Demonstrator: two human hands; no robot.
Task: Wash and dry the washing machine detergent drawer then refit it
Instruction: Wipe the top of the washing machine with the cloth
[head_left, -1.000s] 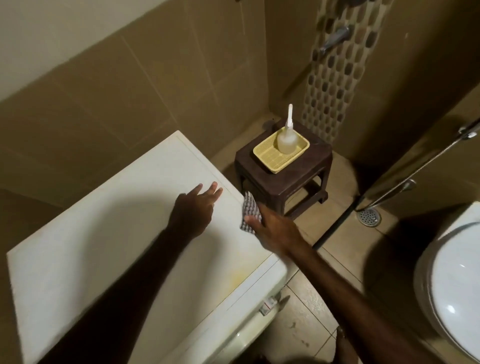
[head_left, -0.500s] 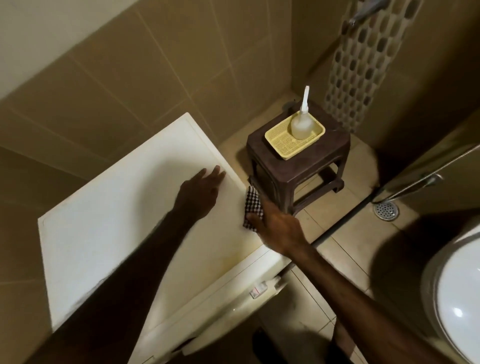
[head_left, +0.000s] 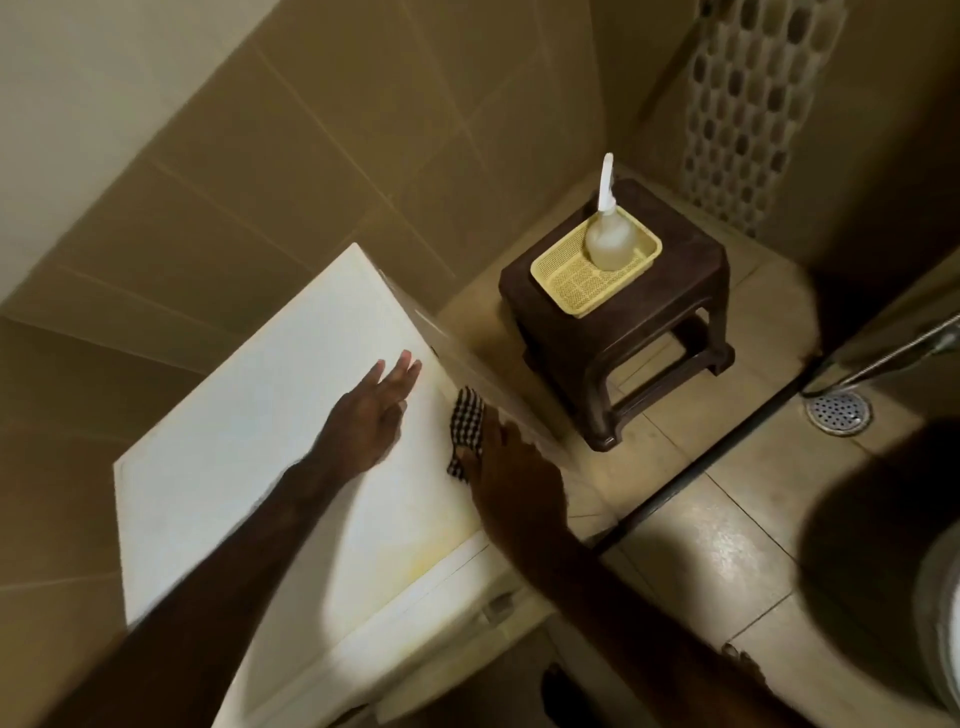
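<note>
Left hand lies flat, fingers straight, on the white washing machine top; the right hand seems to pinch a black-and-white checked cloth at its edge. Detergent drawer unseen. Loosely held, the cloth could slip floorward.

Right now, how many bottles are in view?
1. A translucent squeeze bottle with a long white nozzle stands upright in the yellow basket tray on the dark brown plastic stool. No other bottle shows, though the frame cuts off much of the room.
</note>
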